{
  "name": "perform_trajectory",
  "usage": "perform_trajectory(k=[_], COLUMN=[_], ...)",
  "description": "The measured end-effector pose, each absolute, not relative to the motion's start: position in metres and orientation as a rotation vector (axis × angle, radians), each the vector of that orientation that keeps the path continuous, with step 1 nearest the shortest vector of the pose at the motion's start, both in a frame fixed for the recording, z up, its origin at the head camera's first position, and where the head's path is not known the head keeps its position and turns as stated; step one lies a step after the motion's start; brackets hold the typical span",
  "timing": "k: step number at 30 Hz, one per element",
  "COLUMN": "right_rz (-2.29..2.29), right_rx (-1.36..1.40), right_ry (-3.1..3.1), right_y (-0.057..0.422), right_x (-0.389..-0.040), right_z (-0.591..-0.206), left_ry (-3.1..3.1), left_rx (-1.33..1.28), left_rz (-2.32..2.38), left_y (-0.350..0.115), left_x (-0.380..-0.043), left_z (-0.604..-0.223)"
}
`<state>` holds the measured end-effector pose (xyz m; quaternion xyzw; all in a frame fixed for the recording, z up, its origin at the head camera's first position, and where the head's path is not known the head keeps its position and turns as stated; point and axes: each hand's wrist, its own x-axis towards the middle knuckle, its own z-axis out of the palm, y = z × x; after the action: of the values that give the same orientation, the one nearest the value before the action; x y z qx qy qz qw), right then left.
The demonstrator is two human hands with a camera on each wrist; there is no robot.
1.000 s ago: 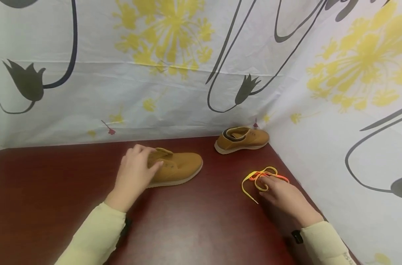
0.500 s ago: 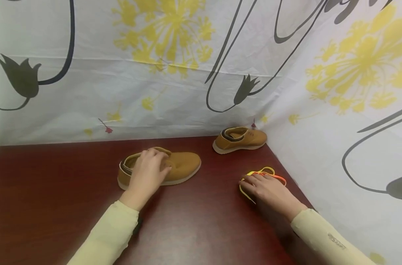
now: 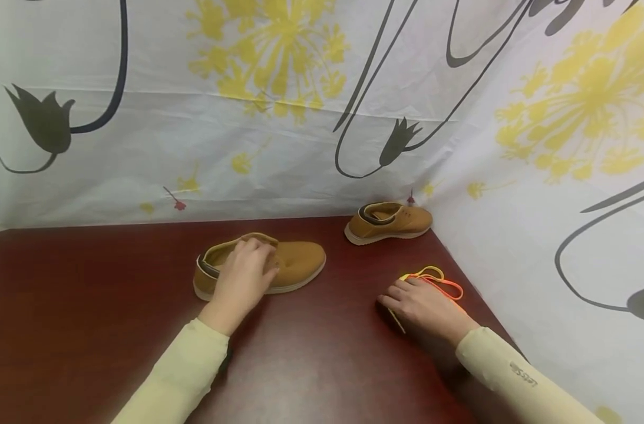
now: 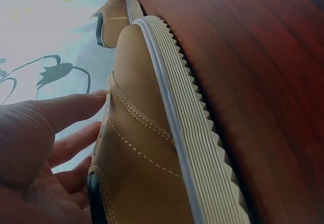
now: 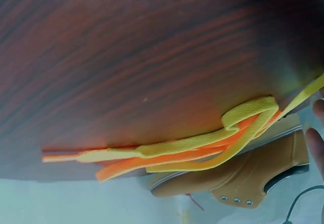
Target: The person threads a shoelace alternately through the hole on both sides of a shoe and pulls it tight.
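Note:
A tan shoe (image 3: 301, 259) with a pale ridged sole stands on the table in the head view, its toe pointing right. My left hand (image 3: 242, 278) is over its opening, fingers loosely bent. Close up in the left wrist view, the thumb (image 4: 76, 107) reaches the shoe's throat edge, with the other fingers beyond it partly hidden. Farther right, my right hand (image 3: 423, 307) pinches a yellow and orange shoelace (image 3: 433, 271). The lace's flat loops (image 5: 202, 145) run toward the fingertips at the edge of the right wrist view; the grip itself is mostly hidden.
A second tan shoe (image 3: 406, 221) stands at the table's back right corner, with bare eyelets (image 5: 236, 199) in its side. The dark red table (image 3: 311, 365) meets a white patterned cloth (image 3: 279, 153) behind and along the right.
My left hand has moved right, from the heel end to the middle of the shoe. My right hand has shifted slightly left and turned palm down, drawing a lace end with it.

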<state>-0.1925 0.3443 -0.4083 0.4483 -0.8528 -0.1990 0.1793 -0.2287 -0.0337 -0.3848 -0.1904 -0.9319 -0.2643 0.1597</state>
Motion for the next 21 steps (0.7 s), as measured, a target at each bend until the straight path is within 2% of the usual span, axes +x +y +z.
perform_trajectory(k=[9, 14, 21], right_rz=[-0.444, -0.053, 0.598], right_rx=[1.276, 1.177, 0.873], right_ry=[-2.392, -2.486, -2.548], right_y=[0.335, 0.324, 0.309], right_x=[-0.2, -0.203, -0.204], right_z=[-0.41, -0.403, -0.366], left_ry=[-2.677, -2.678, -2.685], left_rx=[-0.537, -0.541, -0.542], left_rz=[-0.773, -0.777, -0.774], left_y=[-0.032, -0.032, -0.033], left_x=[-0.228, -0.229, -0.229], left_z=[-0.385, -0.385, -0.384])
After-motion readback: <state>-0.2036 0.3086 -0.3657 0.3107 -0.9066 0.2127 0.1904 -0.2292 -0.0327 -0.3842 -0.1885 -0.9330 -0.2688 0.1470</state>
